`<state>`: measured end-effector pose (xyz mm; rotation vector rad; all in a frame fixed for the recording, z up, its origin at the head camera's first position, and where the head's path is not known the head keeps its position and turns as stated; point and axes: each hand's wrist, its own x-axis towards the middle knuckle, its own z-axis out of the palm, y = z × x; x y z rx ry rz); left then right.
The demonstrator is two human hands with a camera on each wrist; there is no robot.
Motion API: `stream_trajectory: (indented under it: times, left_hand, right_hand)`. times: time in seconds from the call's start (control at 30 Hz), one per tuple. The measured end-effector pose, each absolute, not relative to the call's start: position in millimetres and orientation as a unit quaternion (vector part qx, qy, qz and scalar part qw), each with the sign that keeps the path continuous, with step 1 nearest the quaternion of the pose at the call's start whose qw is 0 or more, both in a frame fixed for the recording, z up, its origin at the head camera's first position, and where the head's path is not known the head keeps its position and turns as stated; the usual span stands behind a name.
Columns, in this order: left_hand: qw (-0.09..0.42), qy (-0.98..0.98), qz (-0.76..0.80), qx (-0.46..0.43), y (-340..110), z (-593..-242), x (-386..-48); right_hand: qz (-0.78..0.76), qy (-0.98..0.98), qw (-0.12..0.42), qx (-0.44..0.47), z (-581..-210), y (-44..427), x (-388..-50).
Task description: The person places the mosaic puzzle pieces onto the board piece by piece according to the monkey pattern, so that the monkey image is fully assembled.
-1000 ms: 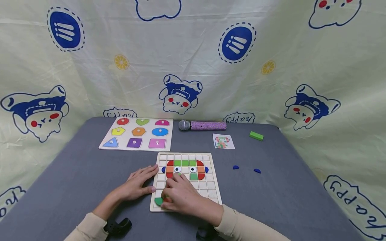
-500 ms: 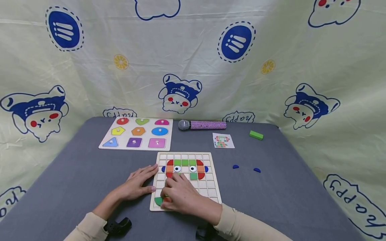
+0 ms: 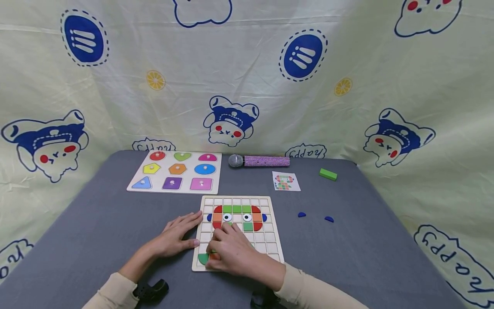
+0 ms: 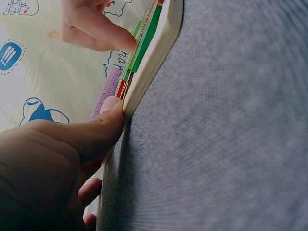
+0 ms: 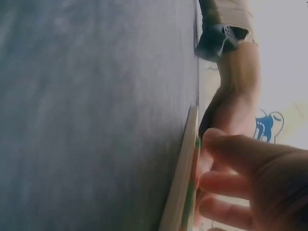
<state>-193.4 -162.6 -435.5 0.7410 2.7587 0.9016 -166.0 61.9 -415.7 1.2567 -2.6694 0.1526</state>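
A white pegless grid board [image 3: 272, 248] lies before me, with red, green, orange and blue tiles and two eye tiles forming a face in its upper rows. My left hand [image 3: 177, 236] rests along the board's left edge, fingers extended and thumb touching the rim. Over the lower-left cells, my right hand [image 3: 235, 253] bends its thumb and index finger to either side of an orange tile [image 3: 215, 256], pinching it. Beside it lies a green quarter-round tile [image 3: 202, 259]. The right hand hides neighbouring cells. In the left wrist view, the left thumb [image 4: 110, 108] presses the board's side.
A shape puzzle [image 3: 185, 176] stands behind at the left, near a purple glittery microphone [image 3: 266, 161]. A picture card [image 3: 286, 181], a green block [image 3: 328, 174] and two blue half-round tiles [image 3: 302, 214] lie to the right. A patterned curtain rises behind the table.
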Motion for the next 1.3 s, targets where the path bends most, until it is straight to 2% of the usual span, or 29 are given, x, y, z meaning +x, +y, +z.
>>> stream_trajectory:
  times: [0.17,0.33,0.5,0.87,1.3]
  left_hand:
    - [0.073,0.916,0.307,0.249,-162.6,-437.2,-192.9]
    - [0.073,0.915,0.309,0.248,-163.1,-437.5,-193.0]
    - [0.074,0.914,0.310,0.252,-163.9,-436.4,-192.8]
    - [0.070,0.913,0.309,0.258,-163.8,-437.4,-193.3]
    - [0.070,0.914,0.307,0.258,-163.7,-437.8,-193.4]
  right_hand:
    - [0.081,-0.915,0.088,0.386,-410.9,78.9,-168.8]
    - [0.113,-0.928,0.112,0.337,-409.3,108.8,-176.6]
    - [0.117,-0.939,0.140,0.291,-412.3,145.2,-186.6]
    - [0.113,-0.964,0.136,0.198,-414.4,236.0,-212.4]
    - [0.125,-0.967,0.144,0.172,-420.9,326.0,-225.2]
